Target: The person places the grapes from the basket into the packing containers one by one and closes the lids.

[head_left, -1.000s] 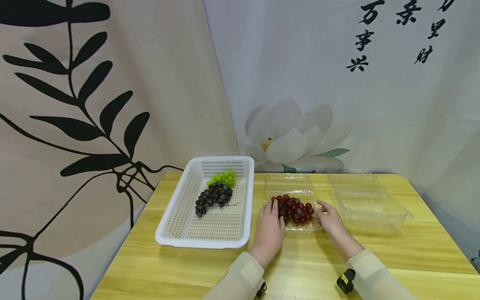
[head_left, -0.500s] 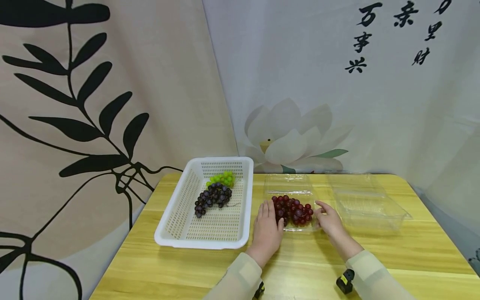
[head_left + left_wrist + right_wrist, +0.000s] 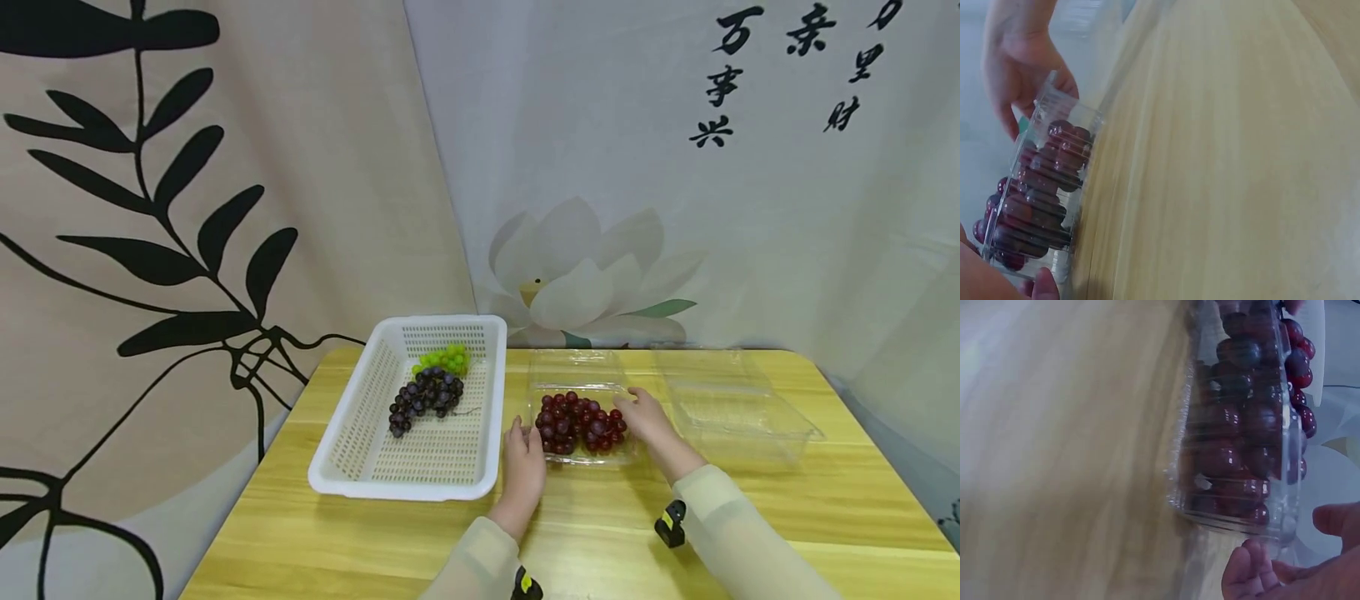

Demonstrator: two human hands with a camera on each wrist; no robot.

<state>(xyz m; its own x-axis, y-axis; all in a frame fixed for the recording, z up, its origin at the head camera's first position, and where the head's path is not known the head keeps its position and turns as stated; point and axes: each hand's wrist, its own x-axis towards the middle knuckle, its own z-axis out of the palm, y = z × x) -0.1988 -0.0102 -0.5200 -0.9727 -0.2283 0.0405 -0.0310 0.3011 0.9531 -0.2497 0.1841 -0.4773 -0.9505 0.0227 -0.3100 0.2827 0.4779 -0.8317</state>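
1 wooden table (image 3: 360, 550); 1 printed backdrop (image 3: 337, 125) behind. Left hand (image 3: 523, 467): between basket and left clear box (image 3: 592, 460), fingers loose, no firm hold seen. Right hand (image 3: 651, 421): at that box's right end, thumb and fingers apart; contact cannot be told. 1 white basket (image 3: 408, 490): green grapes (image 3: 452, 358), black grapes (image 3: 426, 398). Left clear box, mid-table, lid back: red grapes (image 3: 573, 423). Right clear box (image 3: 742, 417): lid back, near right hand.

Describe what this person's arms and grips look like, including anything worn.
Both sleeves are long, pale cream and look plain. Each has a small black device with yellow marking near its end. The left grip and right grip are ungloved.
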